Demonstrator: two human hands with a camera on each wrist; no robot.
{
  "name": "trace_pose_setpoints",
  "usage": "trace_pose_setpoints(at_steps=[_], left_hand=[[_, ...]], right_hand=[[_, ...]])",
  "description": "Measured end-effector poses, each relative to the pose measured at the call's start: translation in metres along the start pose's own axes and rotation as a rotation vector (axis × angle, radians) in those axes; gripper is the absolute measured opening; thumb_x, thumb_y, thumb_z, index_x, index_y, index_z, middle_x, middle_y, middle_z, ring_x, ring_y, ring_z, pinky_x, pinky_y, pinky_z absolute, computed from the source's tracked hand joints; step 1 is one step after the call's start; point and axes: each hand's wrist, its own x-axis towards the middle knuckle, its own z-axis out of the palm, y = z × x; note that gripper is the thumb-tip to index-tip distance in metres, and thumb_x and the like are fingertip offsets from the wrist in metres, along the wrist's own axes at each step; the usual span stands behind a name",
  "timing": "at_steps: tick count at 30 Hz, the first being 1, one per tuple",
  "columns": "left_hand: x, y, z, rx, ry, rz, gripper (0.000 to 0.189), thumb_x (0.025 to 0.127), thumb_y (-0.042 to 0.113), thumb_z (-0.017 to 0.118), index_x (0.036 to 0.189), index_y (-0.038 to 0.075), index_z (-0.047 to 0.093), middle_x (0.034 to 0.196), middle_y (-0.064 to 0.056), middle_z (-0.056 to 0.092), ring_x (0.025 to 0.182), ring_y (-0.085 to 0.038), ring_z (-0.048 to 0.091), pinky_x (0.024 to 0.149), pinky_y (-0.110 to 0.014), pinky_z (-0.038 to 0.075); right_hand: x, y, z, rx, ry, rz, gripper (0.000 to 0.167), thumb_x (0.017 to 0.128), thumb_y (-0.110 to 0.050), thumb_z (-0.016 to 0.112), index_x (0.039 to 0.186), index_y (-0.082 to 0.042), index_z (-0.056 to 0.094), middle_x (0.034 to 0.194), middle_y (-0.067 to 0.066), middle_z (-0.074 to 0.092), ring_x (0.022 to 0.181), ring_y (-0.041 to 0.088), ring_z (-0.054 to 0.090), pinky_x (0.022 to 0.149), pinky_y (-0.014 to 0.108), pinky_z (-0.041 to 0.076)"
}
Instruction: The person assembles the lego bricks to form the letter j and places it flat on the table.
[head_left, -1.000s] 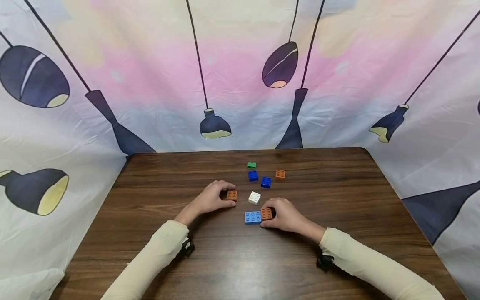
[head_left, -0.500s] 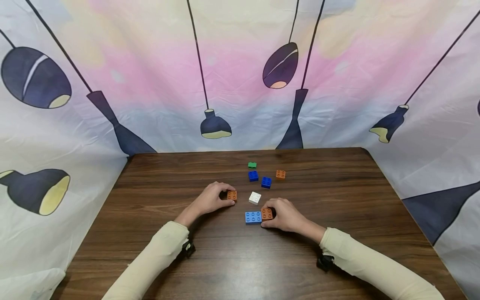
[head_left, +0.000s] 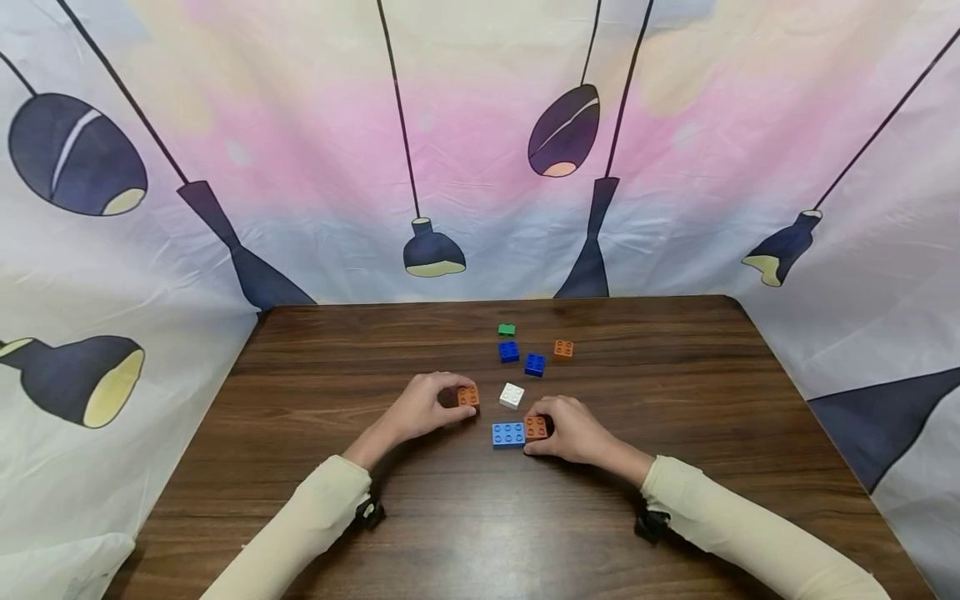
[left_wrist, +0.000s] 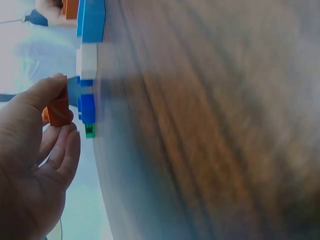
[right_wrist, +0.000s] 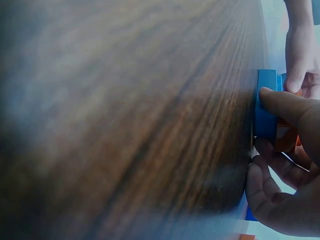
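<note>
My left hand (head_left: 420, 408) pinches an orange toy building brick (head_left: 468, 395) between thumb and fingers. In the left wrist view that orange brick (left_wrist: 59, 110) is held above the table surface. My right hand (head_left: 568, 429) grips the right end of a light blue building brick (head_left: 508, 435), thumb on its near side. A second orange brick (head_left: 535, 427) sits on top of that end, also seen partly behind the fingers in the right wrist view. The blue brick (right_wrist: 266, 107) rests on the table. Between and just beyond the hands lies a white brick (head_left: 512, 396).
Farther back on the wooden table (head_left: 315, 358) lie two dark blue bricks, a nearer one (head_left: 535, 364) and a farther one (head_left: 508, 352). Behind them is a small green brick (head_left: 506, 330). A loose orange brick (head_left: 564, 348) lies to their right. A printed cloth (head_left: 480, 150) hangs behind the table.
My left hand has moved slightly toward me and to the right, with the orange brick rising off the table. The right hand keeps its hold on the blue brick.
</note>
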Motion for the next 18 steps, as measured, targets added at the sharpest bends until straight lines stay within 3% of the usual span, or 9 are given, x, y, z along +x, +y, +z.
trace_pose_setpoints(at_steps=[8,18], left_hand=[[-0.008,0.013,0.006,-0.049,0.019,0.076,0.038,0.089,0.03,0.082,0.122,0.012,0.073,0.105,0.005,0.07,0.091,-0.008,0.064,0.081,-0.03,0.055],[-0.016,0.024,0.017,-0.068,-0.036,0.09,0.042,0.089,0.035,0.081,0.123,0.013,0.073,0.109,0.005,0.07,0.097,-0.008,0.064,0.086,-0.032,0.055]], right_hand=[[0.0,0.0,0.0,0.008,0.008,0.0,0.032,0.077,-0.032,0.091,0.101,-0.017,0.075,0.093,-0.01,0.067,0.08,0.007,0.055,0.07,0.03,0.045],[0.0,0.0,-0.001,0.017,0.003,-0.004,0.033,0.077,-0.032,0.091,0.101,-0.016,0.075,0.092,-0.009,0.067,0.079,0.006,0.055,0.069,0.03,0.044]])
